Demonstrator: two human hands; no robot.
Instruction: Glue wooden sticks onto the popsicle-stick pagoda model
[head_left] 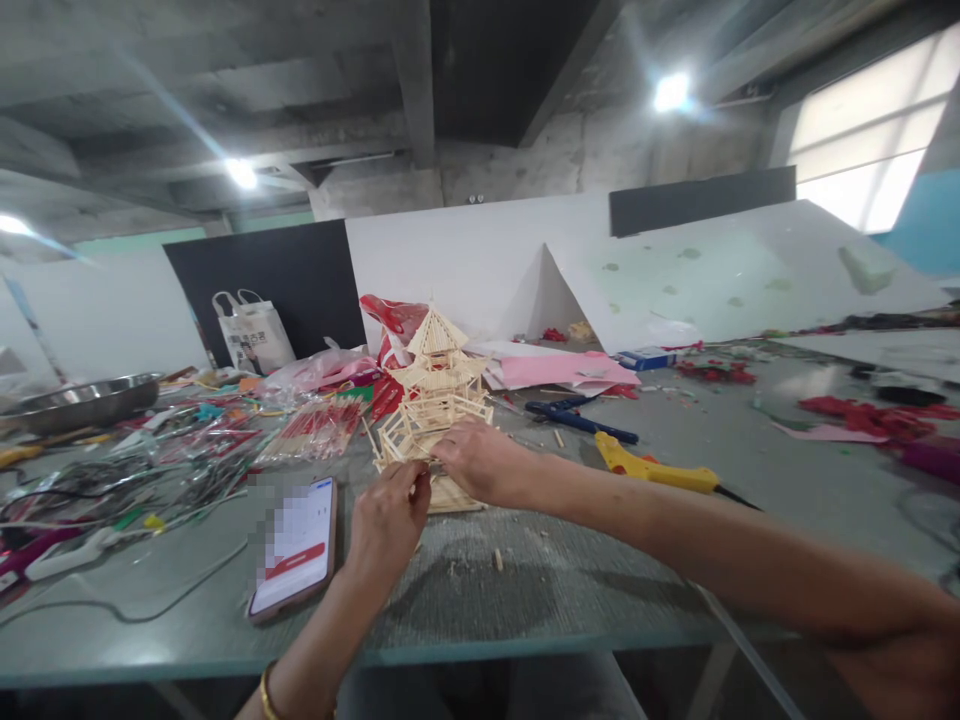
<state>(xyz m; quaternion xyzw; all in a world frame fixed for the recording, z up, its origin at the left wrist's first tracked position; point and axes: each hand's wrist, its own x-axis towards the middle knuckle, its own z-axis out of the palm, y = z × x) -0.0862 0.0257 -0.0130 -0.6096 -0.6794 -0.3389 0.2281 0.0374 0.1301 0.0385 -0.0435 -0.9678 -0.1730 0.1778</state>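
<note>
A pale wooden-stick model pagoda [435,375] with several tiers stands upright on the table in front of me. At its lower front, my left hand [390,510] has its fingers curled and pinched together; what they hold, if anything, is too small to make out. My right hand [480,460] reaches across the front of the lower tier from the right, its fingertips bent against the sticks close to the left hand. Both hands cover part of the model's lower front. Whether a stick is between the right fingers is hidden.
Left of my forearm lies a lit phone [296,550]. To the right are a yellow glue gun [660,470] with a cord and blue-handled pliers [585,418]. Bagged sticks [315,430], tangled wires and a metal bowl [90,400] lie on the left. A short stick piece [498,560] sits in front.
</note>
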